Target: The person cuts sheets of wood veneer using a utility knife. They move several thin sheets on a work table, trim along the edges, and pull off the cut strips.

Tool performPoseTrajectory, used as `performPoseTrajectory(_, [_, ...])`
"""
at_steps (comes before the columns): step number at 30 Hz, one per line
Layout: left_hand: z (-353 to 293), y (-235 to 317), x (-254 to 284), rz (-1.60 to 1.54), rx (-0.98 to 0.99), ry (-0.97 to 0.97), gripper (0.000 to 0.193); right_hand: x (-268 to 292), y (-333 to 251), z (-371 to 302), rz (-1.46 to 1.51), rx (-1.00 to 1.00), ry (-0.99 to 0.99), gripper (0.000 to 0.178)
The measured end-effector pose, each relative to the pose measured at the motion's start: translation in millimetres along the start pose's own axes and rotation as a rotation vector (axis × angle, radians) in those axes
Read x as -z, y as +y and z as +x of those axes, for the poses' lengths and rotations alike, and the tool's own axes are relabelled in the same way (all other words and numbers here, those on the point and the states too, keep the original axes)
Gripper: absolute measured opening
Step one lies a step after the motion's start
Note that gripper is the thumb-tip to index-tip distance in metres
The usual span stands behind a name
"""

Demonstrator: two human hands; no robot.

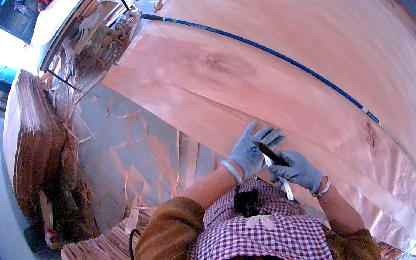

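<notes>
Currently, right hand [297,171]: grip clamped on black tool [268,152]; left hand [253,149]: grip apart, over wood veneer sheet [194,114].

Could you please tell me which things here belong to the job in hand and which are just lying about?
Apparently in the job:
dark tool and white strip, at the right hand
large wood sheet, open left hand over it
perhaps the blue rod lying across

Apparently lying about:
thin scraps on the floor
stacked sheets, far left
</notes>
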State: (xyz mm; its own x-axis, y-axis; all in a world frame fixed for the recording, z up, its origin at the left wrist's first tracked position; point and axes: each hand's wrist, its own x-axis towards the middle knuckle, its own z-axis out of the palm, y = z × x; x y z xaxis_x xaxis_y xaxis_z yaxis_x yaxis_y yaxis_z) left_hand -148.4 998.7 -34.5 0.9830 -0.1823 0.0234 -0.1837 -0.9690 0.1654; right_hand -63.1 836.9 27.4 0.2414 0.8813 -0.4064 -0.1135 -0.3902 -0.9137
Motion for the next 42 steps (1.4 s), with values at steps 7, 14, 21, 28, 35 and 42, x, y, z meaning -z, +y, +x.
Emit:
performPoseTrajectory(7, [-51.1, -142.9, 19.7, 0.016, 0.164, 0.102, 0.053, -18.0, -27.7, 58.7, 0.276, -0.156, 0.234, 0.025])
performPoseTrajectory(14, [-47.8, -265.8, 37.5, 0.021, 0.020, 0.158, 0.050, -66.6, -39.4, 167.7, 0.239, -0.112, 0.366, 0.030])
performPoseTrajectory(21, [-67.7, -301.0, 28.1, -0.091, 0.002, 0.208, 0.051, -90.4, -48.6, 248.4, 0.225, -0.202, 0.448, 0.028])
performPoseTrajectory(28, [-85.1, -260.8, 40.2, -0.112, -0.131, 0.082, 0.043, -95.1, -58.3, 248.8, 0.008, -0.236, 0.486, 0.031])
performPoseTrajectory(35, [-80.6, -259.8, 50.4, 0.038, -0.116, -0.119, 0.043, -100.4, -13.5, 234.7, -0.032, -0.172, 0.389, 0.029])
performPoseTrajectory(42, [-90.6, -285.1, 46.0, -0.180, -0.170, 0.045, 0.053, -117.5, -80.5, 228.0, 0.084, -0.107, 0.233, 0.026])
